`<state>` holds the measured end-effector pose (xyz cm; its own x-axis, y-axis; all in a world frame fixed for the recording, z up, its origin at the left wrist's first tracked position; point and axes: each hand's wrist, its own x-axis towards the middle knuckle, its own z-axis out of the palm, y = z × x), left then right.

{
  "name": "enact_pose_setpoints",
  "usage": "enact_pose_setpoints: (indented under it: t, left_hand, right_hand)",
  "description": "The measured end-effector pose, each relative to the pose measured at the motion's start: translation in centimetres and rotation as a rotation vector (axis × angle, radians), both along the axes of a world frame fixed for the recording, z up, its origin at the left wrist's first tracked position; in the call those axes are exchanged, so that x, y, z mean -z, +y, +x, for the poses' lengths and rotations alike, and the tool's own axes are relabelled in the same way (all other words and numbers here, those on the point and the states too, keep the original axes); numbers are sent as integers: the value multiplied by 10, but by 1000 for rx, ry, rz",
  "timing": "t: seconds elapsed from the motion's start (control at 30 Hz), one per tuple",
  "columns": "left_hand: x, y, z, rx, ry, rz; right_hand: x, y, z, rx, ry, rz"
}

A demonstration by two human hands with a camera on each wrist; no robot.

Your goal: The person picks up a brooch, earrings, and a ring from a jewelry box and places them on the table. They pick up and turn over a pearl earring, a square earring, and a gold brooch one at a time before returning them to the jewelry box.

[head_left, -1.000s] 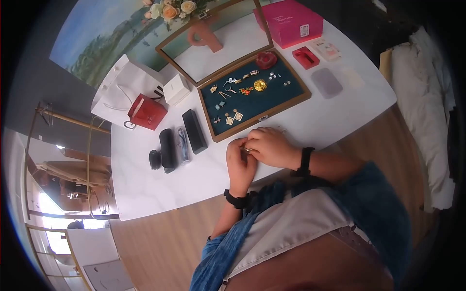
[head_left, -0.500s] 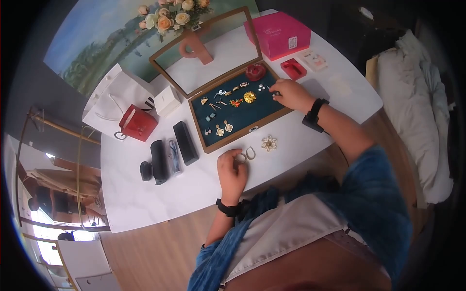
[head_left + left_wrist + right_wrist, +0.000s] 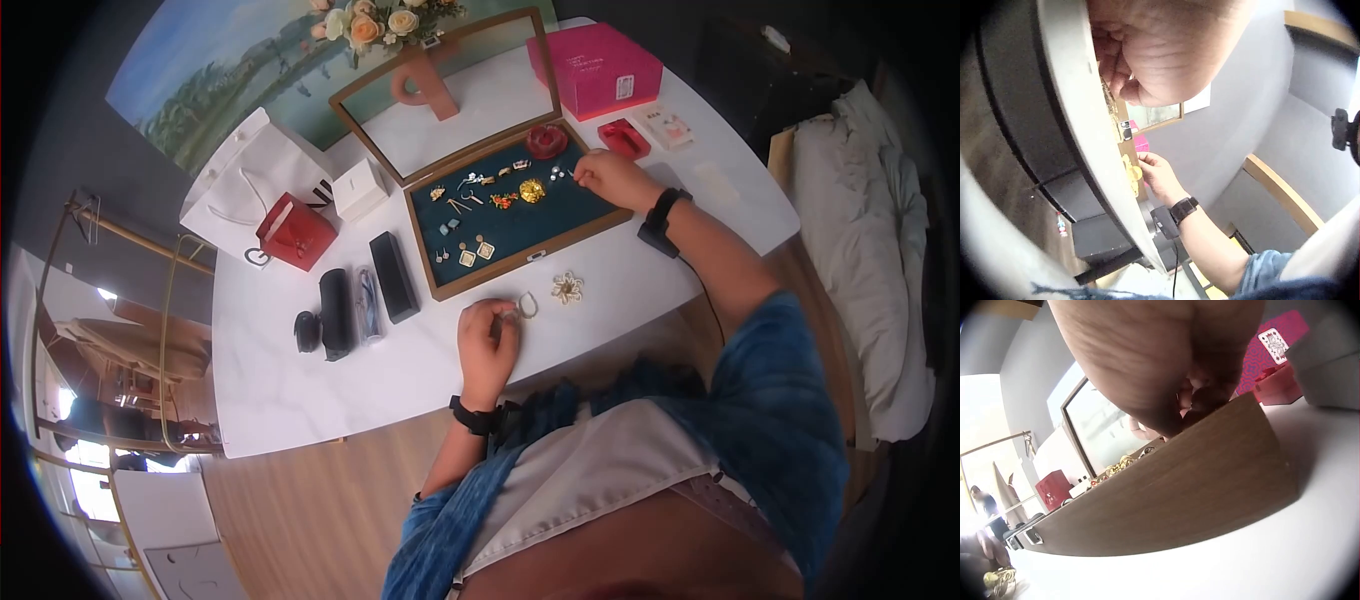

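In the head view my left hand [image 3: 487,345] is over the table's front part, its curled fingers around a small ring-shaped piece, partly hidden; beside them lies a hoop [image 3: 528,305]. A pearly flower piece [image 3: 567,288] lies to the right. My right hand [image 3: 617,180] reaches over the right end of the wooden jewelry case [image 3: 490,275], fingertips bent down near small pearl studs [image 3: 557,173]; whether they pinch anything is hidden. The right wrist view shows the right hand [image 3: 1166,362] behind the case's wooden side [image 3: 1166,487]. Gold jewelry [image 3: 1110,103] touches my left hand [image 3: 1166,50] in the left wrist view.
The case's glass lid [image 3: 455,90] stands raised. Left of it are black cases [image 3: 393,275], a white box [image 3: 360,190], a red bag [image 3: 297,232] and a white bag. A pink box [image 3: 595,70] and a small red box [image 3: 623,139] stand at the right back.
My right hand has left the left hand and moved up and right to the case's right end. The hoop and flower piece now show on the table. The left hand stays near the front.
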<state>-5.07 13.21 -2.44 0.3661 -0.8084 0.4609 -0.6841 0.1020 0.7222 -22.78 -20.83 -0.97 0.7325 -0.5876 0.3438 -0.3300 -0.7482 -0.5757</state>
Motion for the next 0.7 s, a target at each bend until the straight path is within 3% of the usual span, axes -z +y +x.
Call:
enact_pose_setpoints:
  t: [0.33, 0.53, 0.63, 0.7]
  left_hand:
    - [0, 0, -2, -14, -15, -25]
    - [2, -1, -2, -19, -9, -6]
    - [0, 0, -2, -24, -10, -9]
    - [0, 0, -2, -27, -4, -14]
  right_hand:
    - [-12, 8, -8, -10, 77, 20]
    - [-13, 3, -4, 63, 0, 29]
    - [-23, 18, -7, 37, -162, 168]
    - [-32, 49, -15, -113, -175, 197]
